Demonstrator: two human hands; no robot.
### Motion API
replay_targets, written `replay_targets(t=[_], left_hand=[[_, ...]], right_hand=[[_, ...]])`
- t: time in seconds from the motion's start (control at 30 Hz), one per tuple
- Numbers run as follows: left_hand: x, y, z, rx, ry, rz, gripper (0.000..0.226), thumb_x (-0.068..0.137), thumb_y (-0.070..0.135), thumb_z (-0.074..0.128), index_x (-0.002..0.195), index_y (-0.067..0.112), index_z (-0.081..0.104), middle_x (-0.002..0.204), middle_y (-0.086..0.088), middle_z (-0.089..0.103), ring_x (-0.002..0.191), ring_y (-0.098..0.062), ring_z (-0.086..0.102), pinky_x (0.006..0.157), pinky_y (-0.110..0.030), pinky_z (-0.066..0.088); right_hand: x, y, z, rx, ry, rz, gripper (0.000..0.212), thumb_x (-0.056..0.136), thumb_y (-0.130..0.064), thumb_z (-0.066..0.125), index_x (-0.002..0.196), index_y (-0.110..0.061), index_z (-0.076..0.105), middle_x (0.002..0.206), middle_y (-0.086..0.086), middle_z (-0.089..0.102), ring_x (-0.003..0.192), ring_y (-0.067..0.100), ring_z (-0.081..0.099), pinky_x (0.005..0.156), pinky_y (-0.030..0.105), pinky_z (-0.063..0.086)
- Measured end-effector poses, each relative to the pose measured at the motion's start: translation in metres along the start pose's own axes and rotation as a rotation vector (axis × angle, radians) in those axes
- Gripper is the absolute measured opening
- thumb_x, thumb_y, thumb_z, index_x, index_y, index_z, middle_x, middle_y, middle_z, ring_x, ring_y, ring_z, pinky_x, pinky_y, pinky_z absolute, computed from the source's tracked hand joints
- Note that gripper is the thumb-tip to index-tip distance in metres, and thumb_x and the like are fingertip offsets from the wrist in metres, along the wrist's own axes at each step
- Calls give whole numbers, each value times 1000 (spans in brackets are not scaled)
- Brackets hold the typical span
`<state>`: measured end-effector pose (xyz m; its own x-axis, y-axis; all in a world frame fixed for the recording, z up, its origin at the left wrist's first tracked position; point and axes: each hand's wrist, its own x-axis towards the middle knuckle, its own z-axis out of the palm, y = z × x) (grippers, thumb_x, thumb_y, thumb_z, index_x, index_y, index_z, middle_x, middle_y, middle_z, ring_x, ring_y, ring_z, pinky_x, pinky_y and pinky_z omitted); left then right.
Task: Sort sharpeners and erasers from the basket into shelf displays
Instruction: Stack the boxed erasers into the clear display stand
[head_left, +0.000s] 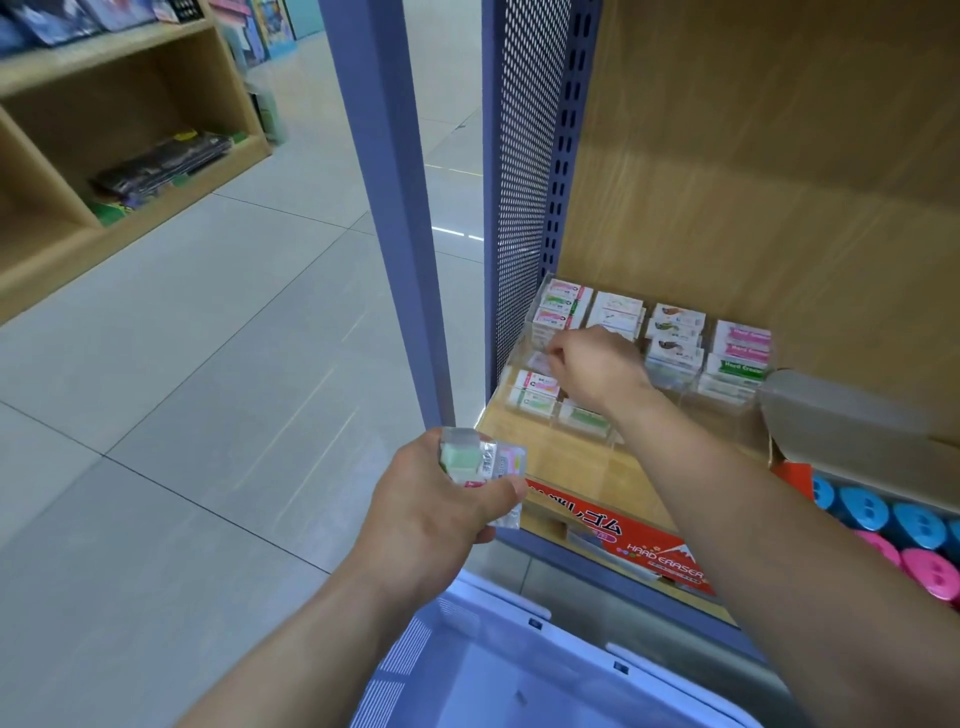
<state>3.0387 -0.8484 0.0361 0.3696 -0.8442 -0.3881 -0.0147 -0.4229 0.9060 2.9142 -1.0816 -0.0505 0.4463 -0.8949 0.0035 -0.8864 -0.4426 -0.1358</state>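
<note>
At the shelf edge, the left hand (431, 514) grips a loose stack of erasers (480, 465), glossy film-wrapped blocks that could slip and fall. The right hand (597, 371) reaches into the clear acrylic display (727, 402), fingers curled; I cannot tell whether they pinch anything. A knuckle could topple the neat rows. Below sits a pale plastic basket (519, 605); round sharpeners (865, 512) lie to the right.

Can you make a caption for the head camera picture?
Right hand reaches into the clear eraser display while left hand holds wrapped erasers near the basket.
</note>
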Motion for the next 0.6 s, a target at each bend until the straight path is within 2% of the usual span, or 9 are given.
replay_targets(t=[0.1, 0.27, 0.37, 0.43, 0.5, 0.53, 0.6], left_hand=[[0, 0, -1, -1, 0, 0, 31, 78, 11, 84, 105, 16, 69, 77, 0, 71, 57, -2, 65, 55, -21, 55], [-3, 2, -3, -34, -2, -8, 33, 80, 11, 83, 108, 16, 67, 84, -5, 72, 58, -3, 67, 52, -19, 53], [-6, 5, -5, -120, -10, -34, 33, 80, 8, 83, 108, 11, 67, 86, -12, 74, 61, -10, 70, 56, -23, 58], [-7, 6, -7, -159, -15, -33, 30, 80, 6, 82, 106, 10, 68, 81, -10, 73, 61, -13, 70, 57, -24, 58], [-9, 7, -9, -185, -12, -31, 29, 80, 5, 82, 105, 9, 68, 77, -7, 73, 62, -14, 69, 58, -25, 58], [-9, 7, -10, -186, -13, -29, 29, 80, 5, 82, 105, 8, 68, 76, -6, 73, 63, -15, 70, 58, -25, 58], [-11, 7, -10, -184, -16, -25, 30, 79, 3, 82, 106, 6, 68, 76, -7, 72, 64, -17, 70, 59, -27, 58]], right_hand=[[-12, 5, 3, 185, 100, -4, 25, 98, -30, 52, 116, -26, 69, 106, -2, 73, 91, 24, 68, 78, 39, 59], [-16, -1, 8, 87, -169, -113, 35, 103, -37, 42, 129, -30, 63, 122, 0, 70, 105, 23, 66, 88, 45, 57], [-23, -6, -8, 207, -191, -62, 37, 104, -34, 45, 138, -26, 58, 133, -2, 65, 117, 21, 62, 99, 44, 52], [-42, -12, -27, 347, -55, -26, 35, 101, -32, 51, 134, -27, 62, 125, -7, 69, 112, 15, 64, 97, 41, 53], [-75, -22, -49, 602, 52, -51, 25, 99, -31, 58, 121, -29, 70, 109, -14, 73, 96, 6, 67, 91, 34, 54], [-93, -28, -60, 783, 28, -73, 21, 99, -28, 60, 116, -28, 73, 102, -13, 74, 88, 7, 68, 85, 30, 55], [-127, -41, -81, 1078, -129, -118, 17, 100, -20, 60, 111, -23, 73, 94, -2, 76, 79, 14, 70, 75, 28, 55]])
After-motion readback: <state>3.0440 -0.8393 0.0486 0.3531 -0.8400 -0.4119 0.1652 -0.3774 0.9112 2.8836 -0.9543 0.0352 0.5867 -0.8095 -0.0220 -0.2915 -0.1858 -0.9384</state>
